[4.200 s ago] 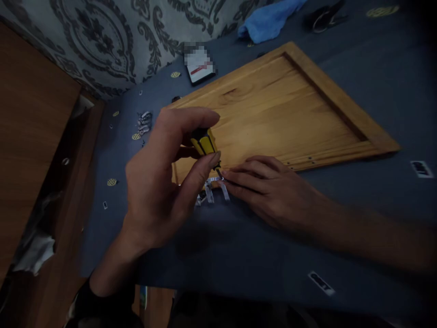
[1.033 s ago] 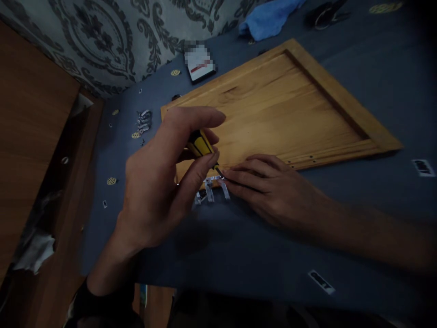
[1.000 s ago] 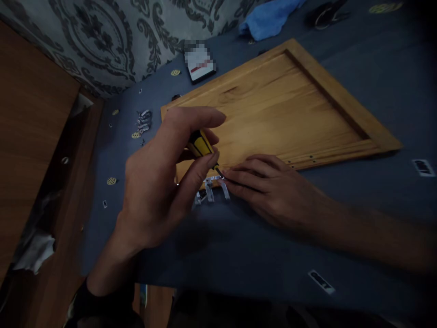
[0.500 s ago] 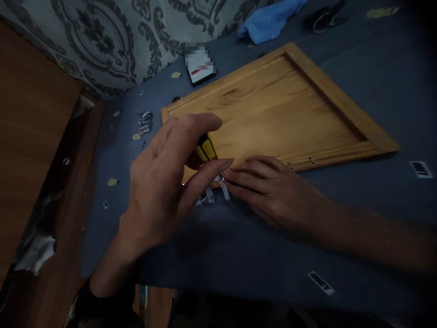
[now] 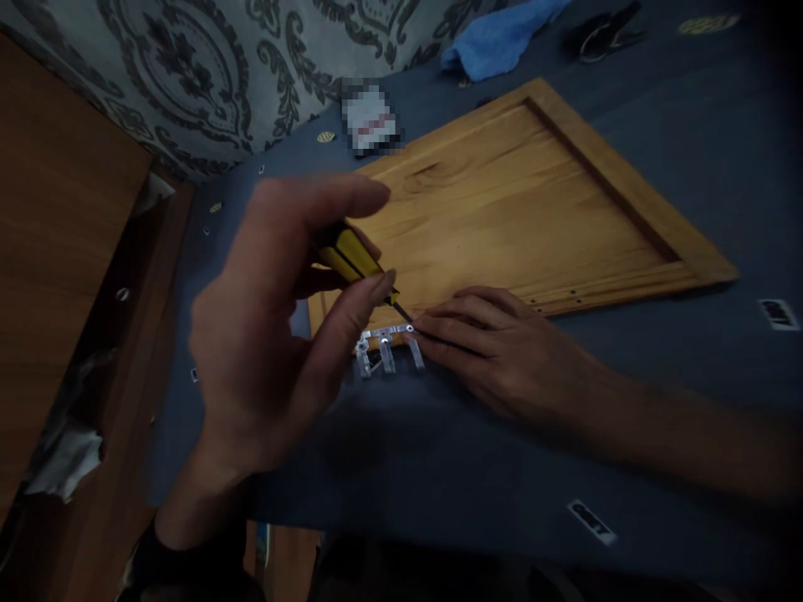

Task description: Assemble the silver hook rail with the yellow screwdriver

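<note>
My left hand (image 5: pixel 263 334) grips a screwdriver (image 5: pixel 357 255) with a yellow and black handle, its index finger raised off the handle. The shaft slants down to the right, and its tip ends beside my right fingertips. Just below the tip, a silver metal hook rail (image 5: pixel 396 332) lies along the near edge of a framed wooden panel (image 5: pixel 489 196). Screw heads show on the rail, and its hooks hang over the edge. My right hand (image 5: pixel 495 343) lies with fingers stretched out over that edge, fingertips beside the rail's right end; its thumb is hidden.
Beyond the panel are a small blurred box (image 5: pixel 370 121), a blue cloth (image 5: pixel 502 42) and a dark object (image 5: pixel 602 33). Small dark holes mark the panel's near edge to the right. A wooden cabinet (image 5: pixel 69 209) stands at the left of the dark blue tablecloth (image 5: pixel 427 477).
My left hand has drawn left and slightly up with the screwdriver, which now tilts more. Its shaft and more of the hook rail show. My right hand stays in place.
</note>
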`<state>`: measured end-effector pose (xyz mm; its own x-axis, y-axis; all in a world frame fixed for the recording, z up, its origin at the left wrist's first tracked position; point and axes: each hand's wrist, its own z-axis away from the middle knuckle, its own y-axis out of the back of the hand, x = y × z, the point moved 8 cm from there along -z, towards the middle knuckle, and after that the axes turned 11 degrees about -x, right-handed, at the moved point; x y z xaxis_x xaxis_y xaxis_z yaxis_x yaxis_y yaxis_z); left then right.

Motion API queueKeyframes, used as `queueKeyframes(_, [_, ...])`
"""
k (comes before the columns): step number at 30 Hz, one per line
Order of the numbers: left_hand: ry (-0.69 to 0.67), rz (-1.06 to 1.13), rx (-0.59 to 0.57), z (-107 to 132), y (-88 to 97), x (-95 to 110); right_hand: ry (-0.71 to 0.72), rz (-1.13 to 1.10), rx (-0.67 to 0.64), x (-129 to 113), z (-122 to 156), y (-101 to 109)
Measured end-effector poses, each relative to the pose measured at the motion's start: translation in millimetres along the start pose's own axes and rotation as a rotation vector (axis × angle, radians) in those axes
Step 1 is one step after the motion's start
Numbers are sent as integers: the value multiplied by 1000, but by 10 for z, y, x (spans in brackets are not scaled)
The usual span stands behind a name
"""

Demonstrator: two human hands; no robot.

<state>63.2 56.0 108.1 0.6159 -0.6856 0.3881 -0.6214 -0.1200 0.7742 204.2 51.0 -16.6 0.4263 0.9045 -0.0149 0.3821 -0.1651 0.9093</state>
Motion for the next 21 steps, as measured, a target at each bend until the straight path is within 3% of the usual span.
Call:
queueKeyframes(4, [16, -53, 12, -8, 33, 48, 10, -6, 1, -10, -5, 6])
queueKeyframes(15, [77, 49, -69, -8, -136, -80, 14, 1, -18, 1, -12, -10])
queueKeyframes(21, [37, 25, -62, -15, -142, -36, 8, -24, -17, 13, 0, -42])
